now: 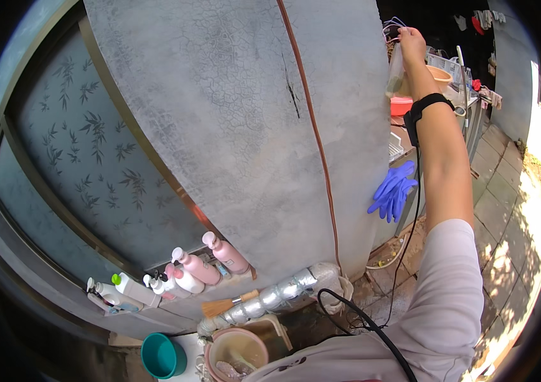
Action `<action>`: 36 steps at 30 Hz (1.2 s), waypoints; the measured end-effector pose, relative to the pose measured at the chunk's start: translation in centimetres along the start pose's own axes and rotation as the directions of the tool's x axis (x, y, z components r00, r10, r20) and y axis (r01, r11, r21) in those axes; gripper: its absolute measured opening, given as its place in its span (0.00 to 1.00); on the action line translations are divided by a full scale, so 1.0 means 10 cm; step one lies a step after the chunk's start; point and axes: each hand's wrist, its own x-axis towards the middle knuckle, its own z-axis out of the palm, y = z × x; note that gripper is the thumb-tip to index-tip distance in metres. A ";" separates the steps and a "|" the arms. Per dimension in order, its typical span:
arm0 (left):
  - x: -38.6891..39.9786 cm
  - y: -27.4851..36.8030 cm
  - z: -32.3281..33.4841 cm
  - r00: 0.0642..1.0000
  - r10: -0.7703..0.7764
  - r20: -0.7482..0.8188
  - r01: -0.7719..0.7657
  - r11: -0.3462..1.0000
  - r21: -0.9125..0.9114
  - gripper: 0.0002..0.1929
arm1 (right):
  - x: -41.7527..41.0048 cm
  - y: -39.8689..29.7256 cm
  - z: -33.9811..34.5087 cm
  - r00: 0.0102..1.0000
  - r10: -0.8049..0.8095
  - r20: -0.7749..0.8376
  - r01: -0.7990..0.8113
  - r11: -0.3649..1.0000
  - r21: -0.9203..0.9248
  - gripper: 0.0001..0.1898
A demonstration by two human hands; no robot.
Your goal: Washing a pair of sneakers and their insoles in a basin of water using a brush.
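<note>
My right hand is raised at arm's length past the wall's far corner, its fingers closed at the top of a clear plastic bag. Something greenish shows low in the bag, partly behind my wrist. Thin pale loops stick out beside my fingertips; what they belong to is unclear. Under the forearm is an orange basin, and a red container shows below the bag. A black strap with a cable wraps my forearm. My left hand is out of view.
Purple rubber gloves hang by the wall. Pump bottles line the window ledge. Below are a brush, a foil-wrapped pipe, a teal bucket and a pink bucket of cloudy water. A black cable crosses my front.
</note>
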 end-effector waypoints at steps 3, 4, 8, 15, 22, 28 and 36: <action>-0.13 -0.02 0.07 0.991 0.128 0.050 -0.137 0.930 0.342 0.21 | -0.14 -0.14 0.03 0.958 -0.086 -0.272 0.121 0.986 0.114 0.09; -0.16 -0.01 0.06 0.995 0.103 0.005 -0.100 0.948 0.302 0.21 | -0.13 -0.09 0.00 0.978 0.021 -0.206 0.052 0.940 0.338 0.10; -0.23 0.45 -0.98 0.995 -0.102 0.000 0.101 0.985 -0.137 0.22 | -0.23 -0.14 -0.43 0.984 0.110 0.139 -0.157 0.908 0.388 0.12; 0.35 -0.26 0.07 0.929 -0.012 0.371 0.360 0.273 -0.892 0.21 | -0.49 -0.19 -0.28 0.857 0.189 0.479 -0.360 0.884 0.297 0.20; 0.58 0.03 -0.55 0.977 -0.146 0.153 0.132 -0.143 -0.981 0.25 | -0.53 -0.33 -0.47 0.856 0.136 0.498 -0.260 0.947 0.188 0.19; 0.30 0.31 -0.95 0.928 -0.271 0.256 0.197 -0.229 -0.953 0.22 | -0.43 -0.25 -0.30 0.753 0.227 0.617 -0.517 0.785 0.342 0.18; 0.00 0.41 -1.07 0.919 -0.293 0.263 0.208 -0.206 -0.956 0.21 | -0.36 -0.14 -0.22 0.584 0.324 0.744 -0.617 0.773 0.148 0.18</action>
